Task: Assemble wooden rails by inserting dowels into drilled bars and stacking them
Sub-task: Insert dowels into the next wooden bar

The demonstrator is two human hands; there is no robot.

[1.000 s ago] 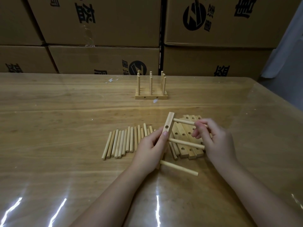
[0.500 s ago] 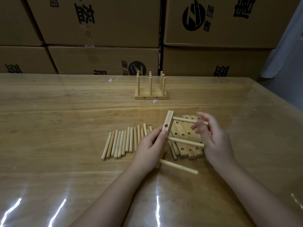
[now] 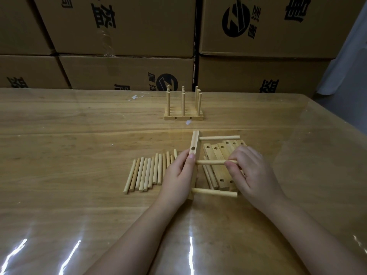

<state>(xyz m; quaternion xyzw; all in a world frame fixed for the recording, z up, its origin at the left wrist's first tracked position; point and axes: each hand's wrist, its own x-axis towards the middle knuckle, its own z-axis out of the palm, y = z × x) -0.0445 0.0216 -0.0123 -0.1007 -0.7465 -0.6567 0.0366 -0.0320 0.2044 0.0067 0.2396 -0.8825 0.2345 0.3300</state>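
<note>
The drilled bar (image 3: 195, 144) stands on edge, gripped by the left hand (image 3: 178, 175). Of its three dowels, the right hand (image 3: 251, 175) pinches the middle dowel (image 3: 210, 162). Loose dowels (image 3: 147, 173) lie left of the left hand, and spare bars (image 3: 216, 153) lie under the right hand on the bench (image 3: 79, 135).

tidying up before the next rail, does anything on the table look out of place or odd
Only small things. A white scrap lies left of the finished rail stack and a second scrap just in front of it. A few stray dowels lie slanted beside the drilled bars, apart from the dowel row. Nothing looks broken.
</note>
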